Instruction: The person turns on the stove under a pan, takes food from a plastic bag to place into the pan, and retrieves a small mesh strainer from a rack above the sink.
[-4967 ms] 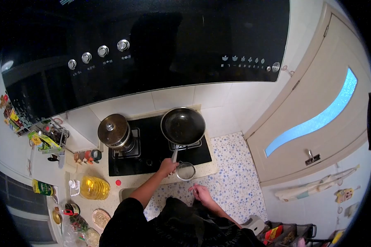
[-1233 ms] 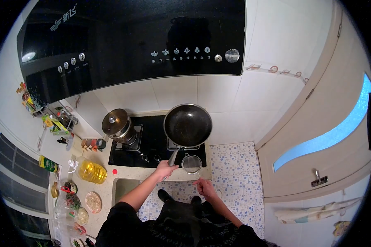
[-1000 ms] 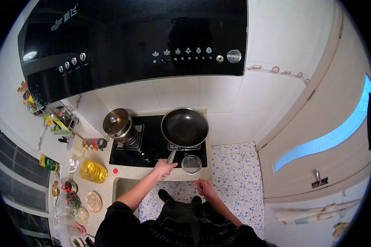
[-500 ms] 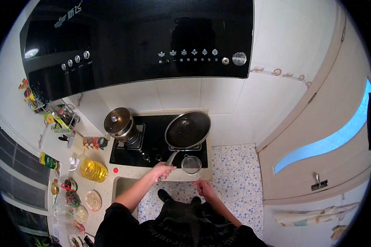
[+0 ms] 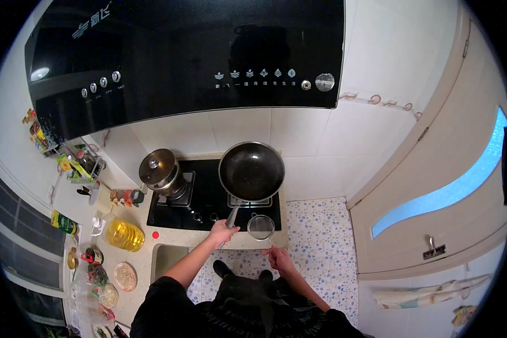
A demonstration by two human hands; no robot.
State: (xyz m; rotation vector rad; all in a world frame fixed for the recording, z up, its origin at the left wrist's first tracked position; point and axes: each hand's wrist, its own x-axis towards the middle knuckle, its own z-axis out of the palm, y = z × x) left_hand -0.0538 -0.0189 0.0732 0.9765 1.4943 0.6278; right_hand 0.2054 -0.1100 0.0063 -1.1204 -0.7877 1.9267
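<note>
My left hand [image 5: 222, 232] is wrapped around the handle of a dark frying pan [image 5: 252, 172]. The pan is over the right burner, its inside facing up towards me with a shiny film on it; whether it touches the burner grate is hard to tell. A round fine-mesh strainer [image 5: 261, 227] is by the counter's front edge, right of the pan handle. Its thin handle runs down to my right hand [image 5: 279, 259], whose fingers are closed around the end, partly hidden. This hand is low, in front of the counter.
A lidded pot [image 5: 162, 172] stands on the left burner of the black gas hob [image 5: 208, 194]. Left are an oil jug [image 5: 124, 234], a red cap [image 5: 155, 235], spice jars [image 5: 127, 196], a plate of pale food [image 5: 125, 276] and a sink [image 5: 169, 262]. A range hood [image 5: 186, 50] hangs above.
The pan has swung from a sideways tilt to a more level pose, its far rim shifting up and left. My left hand keeps its grip; my right hand and the strainer are almost still.
</note>
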